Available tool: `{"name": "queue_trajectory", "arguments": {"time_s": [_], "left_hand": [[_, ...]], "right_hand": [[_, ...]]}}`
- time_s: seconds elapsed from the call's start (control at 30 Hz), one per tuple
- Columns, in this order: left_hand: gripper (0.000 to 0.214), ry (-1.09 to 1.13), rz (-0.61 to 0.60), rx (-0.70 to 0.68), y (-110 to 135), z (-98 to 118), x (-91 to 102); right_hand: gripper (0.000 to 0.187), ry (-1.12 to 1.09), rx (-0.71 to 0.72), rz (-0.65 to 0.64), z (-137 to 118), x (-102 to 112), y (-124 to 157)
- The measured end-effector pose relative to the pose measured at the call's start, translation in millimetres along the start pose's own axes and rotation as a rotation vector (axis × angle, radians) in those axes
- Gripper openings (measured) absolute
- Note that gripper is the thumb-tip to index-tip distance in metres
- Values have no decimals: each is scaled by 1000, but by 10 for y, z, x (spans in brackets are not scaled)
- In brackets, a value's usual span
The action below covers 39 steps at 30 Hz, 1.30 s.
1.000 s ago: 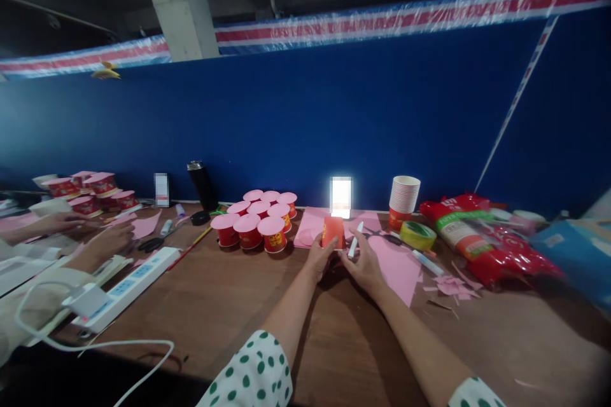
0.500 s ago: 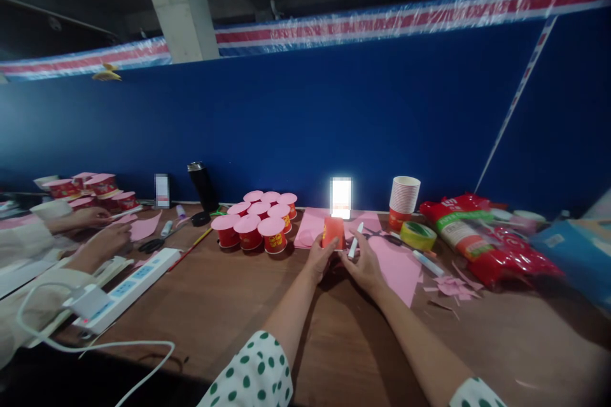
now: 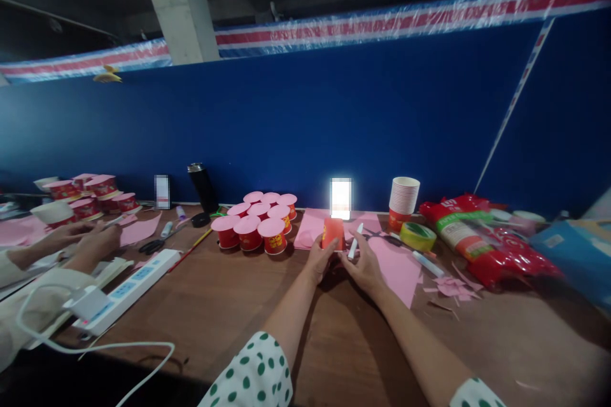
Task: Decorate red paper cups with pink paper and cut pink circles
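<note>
A red paper cup with yellow print is gripped by my left hand, low over the table. My right hand holds a white pen-like stick, perhaps a marker or glue pen, and its fingertips are close to the cup's lower edge. Beneath and behind the cup lie pink paper sheets. To the left stand several red cups topped with pink paper discs. Scissors, partly hidden, rest on the paper to the right of my right hand.
A lit phone stands behind my hands. On the right are stacked paper cups, yellow-green tape, a red bag and pink scraps. Leftward are a black bottle, a power strip and a co-worker's hands.
My hands, the cup and the white stick keep almost the same place. At the left, the co-worker's hands have drawn closer together and shifted a little to the left.
</note>
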<state>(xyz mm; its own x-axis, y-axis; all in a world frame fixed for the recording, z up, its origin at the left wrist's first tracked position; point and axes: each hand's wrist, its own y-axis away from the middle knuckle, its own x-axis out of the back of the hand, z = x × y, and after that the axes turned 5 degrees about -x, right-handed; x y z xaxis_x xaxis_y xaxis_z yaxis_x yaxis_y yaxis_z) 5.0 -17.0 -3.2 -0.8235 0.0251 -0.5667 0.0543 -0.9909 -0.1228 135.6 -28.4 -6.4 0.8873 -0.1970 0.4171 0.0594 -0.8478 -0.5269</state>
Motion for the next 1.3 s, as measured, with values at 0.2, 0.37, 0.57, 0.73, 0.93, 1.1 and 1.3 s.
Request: {"name": "queue_trajectory", "arguments": {"time_s": [0.2, 0.37, 0.57, 0.73, 0.93, 1.1, 1.3], "left_hand": [[58, 8, 2, 1, -14, -23, 18], [60, 11, 7, -6, -19, -24, 16], [60, 8, -4, 4, 0, -5, 2], [59, 7, -13, 9, 10, 9, -9], [60, 8, -4, 6, 15, 21, -22], [61, 12, 10, -4, 6, 13, -24], [60, 14, 12, -2, 8, 20, -26]], "right_hand": [[58, 11, 2, 14, -2, 0, -3], [58, -10, -7, 3, -23, 6, -3], [59, -11, -6, -2, 17, -9, 1], [59, -10, -7, -3, 16, -10, 6], [58, 7, -10, -1, -4, 4, 3], [58, 7, 10, 9, 8, -2, -2], [59, -12, -2, 0, 17, -10, 1]]}}
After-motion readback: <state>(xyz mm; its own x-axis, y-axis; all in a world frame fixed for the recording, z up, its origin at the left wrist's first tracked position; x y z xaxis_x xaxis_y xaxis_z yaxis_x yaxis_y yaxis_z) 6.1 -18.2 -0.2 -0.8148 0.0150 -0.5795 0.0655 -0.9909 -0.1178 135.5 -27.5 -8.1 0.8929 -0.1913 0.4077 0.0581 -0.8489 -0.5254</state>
